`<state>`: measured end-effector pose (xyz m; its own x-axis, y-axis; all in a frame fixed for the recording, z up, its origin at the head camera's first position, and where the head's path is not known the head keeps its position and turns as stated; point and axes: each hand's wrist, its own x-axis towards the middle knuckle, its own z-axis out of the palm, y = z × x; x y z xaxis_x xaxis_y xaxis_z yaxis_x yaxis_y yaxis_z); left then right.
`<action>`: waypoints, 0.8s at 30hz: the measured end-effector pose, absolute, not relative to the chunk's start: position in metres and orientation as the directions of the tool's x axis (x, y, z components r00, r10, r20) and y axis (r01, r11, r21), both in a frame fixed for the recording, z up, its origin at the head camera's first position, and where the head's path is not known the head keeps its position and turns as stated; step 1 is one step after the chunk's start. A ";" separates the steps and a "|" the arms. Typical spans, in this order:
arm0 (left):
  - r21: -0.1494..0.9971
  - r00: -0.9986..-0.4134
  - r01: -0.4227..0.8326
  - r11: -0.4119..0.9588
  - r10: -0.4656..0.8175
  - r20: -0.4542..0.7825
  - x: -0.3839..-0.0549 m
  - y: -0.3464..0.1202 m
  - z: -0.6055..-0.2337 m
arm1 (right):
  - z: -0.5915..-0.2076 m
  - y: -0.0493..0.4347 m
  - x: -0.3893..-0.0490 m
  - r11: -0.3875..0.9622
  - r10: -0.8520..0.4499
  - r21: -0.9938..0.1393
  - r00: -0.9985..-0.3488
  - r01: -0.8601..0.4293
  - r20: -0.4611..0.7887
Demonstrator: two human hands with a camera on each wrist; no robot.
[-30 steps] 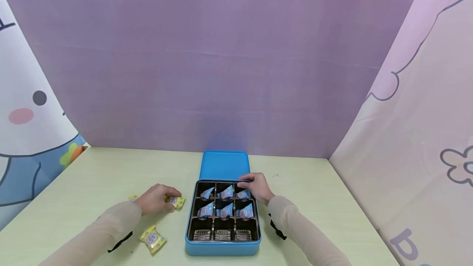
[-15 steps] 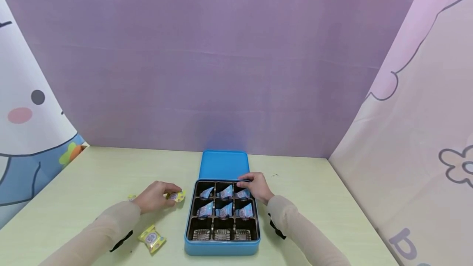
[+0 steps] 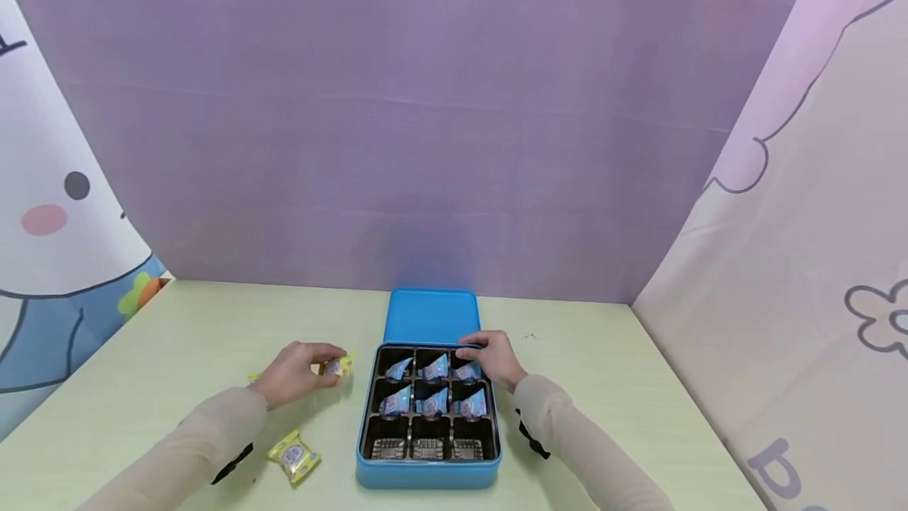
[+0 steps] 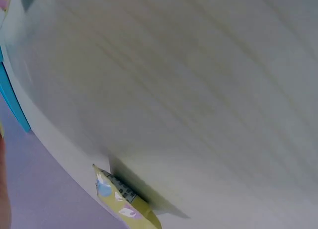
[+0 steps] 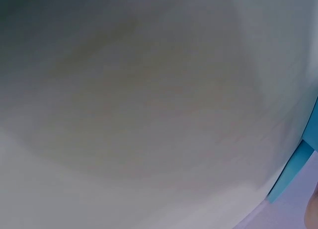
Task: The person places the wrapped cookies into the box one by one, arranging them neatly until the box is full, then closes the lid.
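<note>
My left hand (image 3: 292, 373) pinches a small yellow wrapped candy (image 3: 336, 366) between thumb and fingers, just above the table left of a blue box (image 3: 427, 475). A black tray divided into compartments fills the box. Its back and middle rows carry blue wrapped candies (image 3: 431, 403); the front row (image 3: 427, 448) holds none. With fingers over the rim, my right hand (image 3: 500, 359) holds the box's far right corner. In the right wrist view only a bit of finger (image 5: 312, 211) shows beside the blue box edge (image 5: 293, 172).
Another yellow candy (image 3: 294, 456) lies on the table (image 3: 589, 416) at the front left. One more yellow candy (image 4: 124, 201) shows in the left wrist view, mostly hidden by my left hand in the head view. The blue lid (image 3: 431, 315) is behind the box, before a purple backdrop (image 3: 426, 140).
My left hand has lifted the yellow candy slightly up off the table and away from me. The right hand and box stay in place.
</note>
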<state>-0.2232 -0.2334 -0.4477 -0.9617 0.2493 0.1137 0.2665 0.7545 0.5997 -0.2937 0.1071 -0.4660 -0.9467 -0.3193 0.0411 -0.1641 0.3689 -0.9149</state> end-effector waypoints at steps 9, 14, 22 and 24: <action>0.558 -0.941 0.331 0.761 0.219 0.259 -0.220 -0.233 -0.445 | -0.466 0.107 -0.293 0.364 -0.321 -0.917 -0.946 -0.161 0.039; 0.551 -0.929 0.359 0.753 0.236 0.284 -0.218 -0.228 -0.443 | -0.466 0.108 -0.294 0.363 -0.318 -0.917 -0.947 -0.167 0.046; 0.536 -0.907 0.410 0.738 0.269 0.324 -0.215 -0.218 -0.442 | -0.466 0.107 -0.293 0.375 -0.306 -0.914 -0.952 -0.152 0.033; 0.527 -0.901 0.424 0.736 0.280 0.333 -0.214 -0.215 -0.441 | -0.466 0.107 -0.293 0.374 -0.307 -0.915 -0.951 -0.153 0.033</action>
